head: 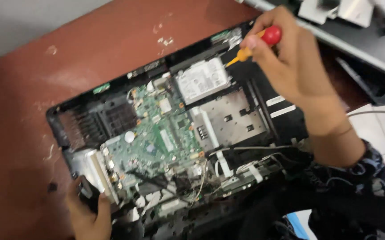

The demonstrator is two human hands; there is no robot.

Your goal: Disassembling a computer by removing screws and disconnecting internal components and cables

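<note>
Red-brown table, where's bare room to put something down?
The worn red-brown wooden table is bare above and left of the opened black laptop chassis. It is crowded at the chassis's right, where the right hand works a red-handled screwdriver.

The worktop (112,49) is reddish brown, marked with pale scuffs and white flecks. On it the laptop shell (286,122) is black, with two white label strips (281,106) near its far edge. The circuit board (161,133) is green, dotted with silver and gold parts and one round white sticker (129,137). The drive (202,80) is silver-white; the metal plate (230,119) beside it is dull grey with small dark slots. The screwdriver (257,44) has a red handle and a yellow-orange shaft. The sleeve (370,178) is dark navy with a pale blue print. The floor tiles (383,124) are off-white, and the wall (19,22) is pale grey.
</note>
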